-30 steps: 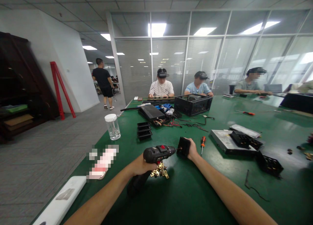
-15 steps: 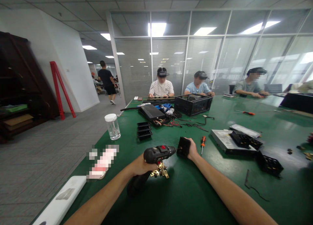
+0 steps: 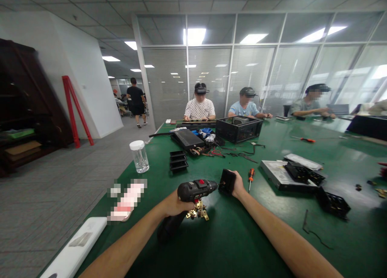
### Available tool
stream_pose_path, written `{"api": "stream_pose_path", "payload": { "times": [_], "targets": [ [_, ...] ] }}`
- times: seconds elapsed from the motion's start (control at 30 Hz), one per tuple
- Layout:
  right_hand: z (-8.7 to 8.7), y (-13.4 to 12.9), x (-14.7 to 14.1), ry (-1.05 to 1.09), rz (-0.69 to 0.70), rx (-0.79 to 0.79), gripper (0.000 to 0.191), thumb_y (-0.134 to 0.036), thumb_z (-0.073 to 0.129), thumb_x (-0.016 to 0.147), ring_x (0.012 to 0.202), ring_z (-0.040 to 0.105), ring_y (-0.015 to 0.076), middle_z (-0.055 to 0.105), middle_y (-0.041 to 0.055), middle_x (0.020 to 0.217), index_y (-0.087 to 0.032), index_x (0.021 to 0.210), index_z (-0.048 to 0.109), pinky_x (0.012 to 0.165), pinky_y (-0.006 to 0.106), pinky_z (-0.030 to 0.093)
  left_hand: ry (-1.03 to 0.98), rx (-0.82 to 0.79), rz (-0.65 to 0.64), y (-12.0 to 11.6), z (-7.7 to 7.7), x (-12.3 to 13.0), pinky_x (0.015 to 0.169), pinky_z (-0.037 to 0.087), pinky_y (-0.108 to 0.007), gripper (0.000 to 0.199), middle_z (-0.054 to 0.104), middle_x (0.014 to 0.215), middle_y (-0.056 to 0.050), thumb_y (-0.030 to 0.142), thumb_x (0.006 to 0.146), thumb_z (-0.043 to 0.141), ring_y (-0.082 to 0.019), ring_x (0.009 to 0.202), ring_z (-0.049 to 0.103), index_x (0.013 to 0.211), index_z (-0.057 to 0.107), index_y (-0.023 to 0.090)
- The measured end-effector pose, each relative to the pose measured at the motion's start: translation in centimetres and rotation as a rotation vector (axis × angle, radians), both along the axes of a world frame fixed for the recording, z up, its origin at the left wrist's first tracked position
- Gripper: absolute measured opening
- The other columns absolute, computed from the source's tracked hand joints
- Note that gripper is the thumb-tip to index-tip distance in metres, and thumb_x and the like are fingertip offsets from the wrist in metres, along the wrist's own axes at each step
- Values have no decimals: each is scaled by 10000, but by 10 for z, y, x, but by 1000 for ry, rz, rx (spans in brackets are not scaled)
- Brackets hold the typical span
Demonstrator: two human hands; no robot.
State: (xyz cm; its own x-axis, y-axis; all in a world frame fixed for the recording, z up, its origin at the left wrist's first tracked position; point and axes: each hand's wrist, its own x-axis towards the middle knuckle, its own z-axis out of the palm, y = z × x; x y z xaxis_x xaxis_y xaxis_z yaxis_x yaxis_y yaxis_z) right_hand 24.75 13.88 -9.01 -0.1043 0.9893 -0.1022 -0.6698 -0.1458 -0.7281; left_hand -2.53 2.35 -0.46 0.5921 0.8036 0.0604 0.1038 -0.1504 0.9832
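My left hand (image 3: 175,205) is wrapped round the grip of a black cordless drill (image 3: 192,190), its chuck pointing right. My right hand (image 3: 238,184) grips a small black plastic box (image 3: 226,182) from the right side. The drill's front end reaches the box's left face; whether the bit touches a screw there cannot be made out. Below the drill body lies a small heap of brass-coloured metal pieces (image 3: 200,213), partly behind my left hand. A screwdriver (image 3: 251,177) with an orange and black handle rests just right of my right hand.
Black trays (image 3: 178,162) and a lidded clear jar (image 3: 140,159) stand ahead left. A white bar-shaped object (image 3: 78,245) lies at the left edge. On the right are a silver-grey case (image 3: 276,175) and black parts (image 3: 334,203). A computer case (image 3: 238,129) stands before seated co-workers.
Both my hands, the drill and the black box stay almost still. In the background, a walking person has moved slightly right, and two co-workers across the table have shifted their arms.
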Motion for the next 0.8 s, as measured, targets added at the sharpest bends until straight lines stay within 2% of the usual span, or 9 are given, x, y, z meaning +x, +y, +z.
{"api": "stream_pose_path", "payload": {
  "times": [0.17,0.43,0.8],
  "targets": [
    [-1,1,0,-9,-9,6,155,-334,460,710,432,508,161,538,4,501,-199,676,529,428,288,417,-12,-12,-3,-1,1,0,601,402,-251,193,581,677,0,118,604,645,-126,626,497,791,602,122],
    [1,-1,-1,-8,-10,0,157,-341,464,715,424,503,159,533,-2,492,-202,679,530,428,289,413,-34,13,-20,0,-1,0,676,419,-283,230,589,695,-7,159,607,681,-150,692,513,829,627,131],
    [-1,1,0,-14,-6,13,160,-334,467,715,439,506,156,535,4,500,-197,669,536,439,281,412,-16,25,-11,1,-1,0,595,400,-244,233,591,712,-10,157,611,688,-124,635,497,830,614,124]
  ]
}}
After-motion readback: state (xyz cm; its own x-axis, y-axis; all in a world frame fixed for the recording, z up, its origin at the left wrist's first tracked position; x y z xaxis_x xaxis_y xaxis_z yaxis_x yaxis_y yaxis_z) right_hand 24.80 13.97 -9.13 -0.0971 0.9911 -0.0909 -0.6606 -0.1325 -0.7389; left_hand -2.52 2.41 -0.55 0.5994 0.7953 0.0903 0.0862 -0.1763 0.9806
